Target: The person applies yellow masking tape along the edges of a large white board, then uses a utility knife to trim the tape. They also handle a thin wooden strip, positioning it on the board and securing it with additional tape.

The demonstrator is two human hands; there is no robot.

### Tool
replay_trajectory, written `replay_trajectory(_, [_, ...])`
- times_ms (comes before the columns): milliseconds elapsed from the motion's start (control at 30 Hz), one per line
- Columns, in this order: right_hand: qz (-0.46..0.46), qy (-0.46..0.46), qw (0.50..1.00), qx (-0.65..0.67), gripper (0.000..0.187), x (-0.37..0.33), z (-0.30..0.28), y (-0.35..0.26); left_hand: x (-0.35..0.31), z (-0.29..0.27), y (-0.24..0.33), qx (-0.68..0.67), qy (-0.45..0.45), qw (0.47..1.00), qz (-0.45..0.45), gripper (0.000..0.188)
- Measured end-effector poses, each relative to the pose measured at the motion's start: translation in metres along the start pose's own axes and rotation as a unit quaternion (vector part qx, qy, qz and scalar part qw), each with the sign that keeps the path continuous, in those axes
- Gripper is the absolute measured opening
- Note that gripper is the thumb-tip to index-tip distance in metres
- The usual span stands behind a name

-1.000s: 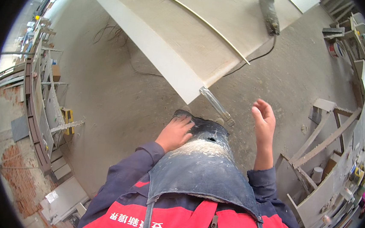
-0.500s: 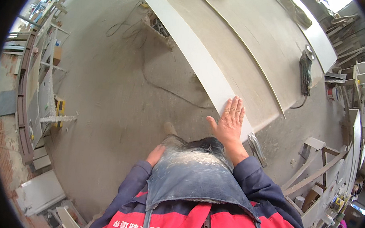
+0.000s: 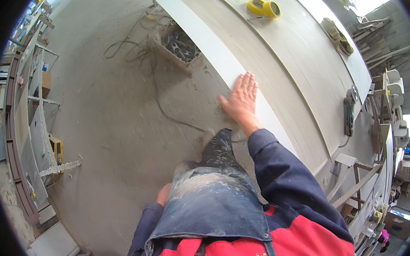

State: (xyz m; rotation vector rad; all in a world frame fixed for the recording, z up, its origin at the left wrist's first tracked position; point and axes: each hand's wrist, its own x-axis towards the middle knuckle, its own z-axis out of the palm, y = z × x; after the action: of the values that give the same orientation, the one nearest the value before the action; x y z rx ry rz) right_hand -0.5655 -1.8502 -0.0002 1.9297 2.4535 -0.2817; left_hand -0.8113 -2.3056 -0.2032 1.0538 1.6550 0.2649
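Observation:
My right hand (image 3: 242, 99) lies flat, fingers stretched, on the white strip (image 3: 193, 33) along the near edge of a long beige panel (image 3: 285, 86). Nothing is in it. Beside my dusty blue apron (image 3: 213, 201) hangs my left hand (image 3: 163, 195); its fingers are mostly hidden behind the apron. A thin rod or ridge (image 3: 282, 64) runs lengthwise over the panel. Towards its right end lies a dark angle grinder (image 3: 348, 113) with a cord. Farther off are yellow tape rolls (image 3: 264, 7) and a crumpled grey-brown cloth or glove (image 3: 336, 37).
On the dusty floor left of the panel sits a worn box (image 3: 178, 49) of tangled material, with a cable (image 3: 161, 105) trailing towards my feet. Whitish frames (image 3: 42, 110) and boards line the left side. A wooden frame (image 3: 354, 183) and cluttered shelves stand on the right.
My right hand has moved forward along the white strip, away from the panel's near corner, still flat. My body has stepped forward; the yellow tape rolls have come fully into view.

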Motion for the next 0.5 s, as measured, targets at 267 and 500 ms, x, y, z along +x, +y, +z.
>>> replay_trajectory(267, [-0.133, 0.045, 0.990, 0.020, 0.108, 0.197, 0.001, -0.175, 0.010, -0.081, -0.046, -0.060, 0.059, 0.990, -0.116, 0.047])
replay_trajectory(500, [-0.446, -0.048, 0.863, 0.231, 0.089, 0.188, 0.006, -0.323, 0.032, -0.221, 0.014, -0.122, 0.084, 0.975, -0.168, 0.051])
